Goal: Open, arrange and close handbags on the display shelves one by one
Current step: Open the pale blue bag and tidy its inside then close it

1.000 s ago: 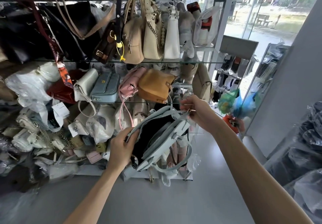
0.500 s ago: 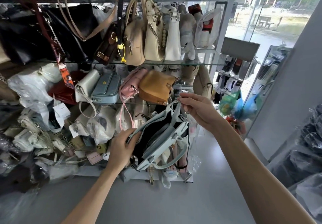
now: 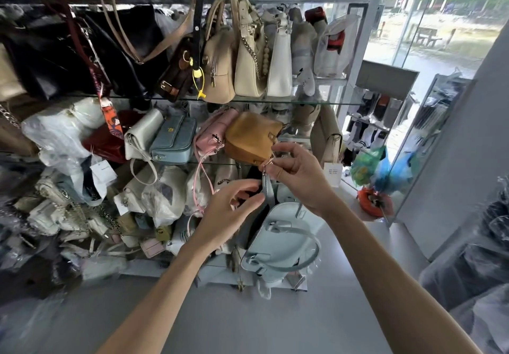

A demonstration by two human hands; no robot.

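Two hands on one bag, head view only. Pale blue handbag (image 3: 278, 240) hangs in mid-air in front of the lower display shelves (image 3: 303, 103), just below the tan bag (image 3: 252, 136), which I'll use as the landmark.

Right hand (image 3: 297, 177) sits just below and right of the tan bag; its fingers (image 3: 275, 170) pinch a small metal clip or zipper pull at the top end of the blue bag's strap, so the bag dangles from that pinch. Left hand (image 3: 228, 210) is below-left of the tan bag, fingers loosely extended with the tips against the strap just under the pinch; looks like steadying contact, not a closed grip.

Dark interior shows along the blue bag's left edge, so the mouth reads as open or part open. Can't tell how far the zipper has run.

Progress, as a judgement: this bag is mid-cycle, opened, with closing and putting it on a shelf both left. Bags left of the tan bag (pink bag (image 3: 212, 138), light blue flap bag (image 3: 173, 141)) and the row above it sit on their shelves. No way to tell which are already processed.
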